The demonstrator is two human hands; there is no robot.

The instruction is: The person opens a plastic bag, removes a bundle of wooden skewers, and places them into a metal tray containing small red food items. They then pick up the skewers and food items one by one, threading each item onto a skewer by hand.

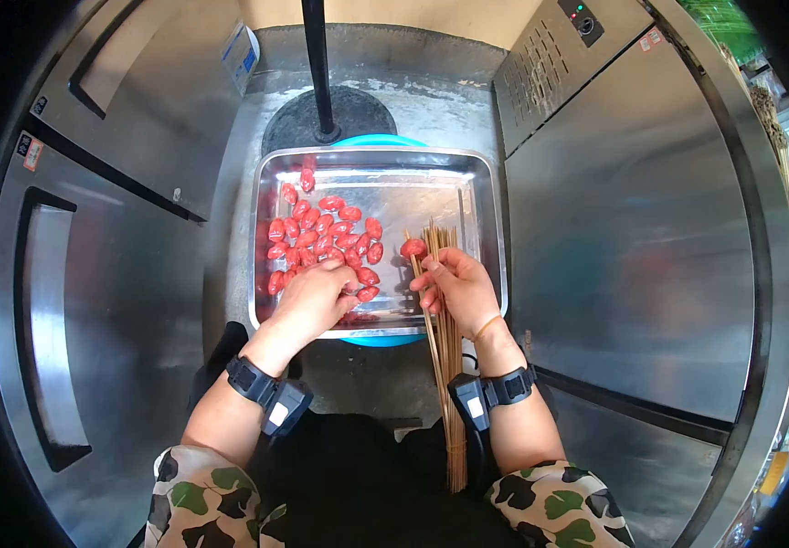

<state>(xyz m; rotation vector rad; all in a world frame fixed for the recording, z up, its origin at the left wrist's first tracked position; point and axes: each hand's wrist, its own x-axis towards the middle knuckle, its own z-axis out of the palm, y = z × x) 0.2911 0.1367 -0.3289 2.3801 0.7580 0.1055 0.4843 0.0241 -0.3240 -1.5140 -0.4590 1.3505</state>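
A shallow steel tray (413,321) holds many glossy red oval food pieces (330,203), mostly on its left side. Over the near edge of this pile is my left hand (314,294), fingers curled down and thumb close to the index finger. A red piece lies right at its fingertips; what is between them is hidden. My right hand (460,288) is wrapped round a bundle of thin wooden skewers (449,384), which slants over the tray's front rim toward my lap. One skewer stands slightly apart on the left, with a red piece (413,247) near its tip.
The tray rests on a blue round basin (381,342). Behind it a black pole (318,73) rises from a round dark base (275,123). Steel cabinets flank me, one at left (129,301) and one at right (632,237). Wristbands with dark devices sit on both wrists.
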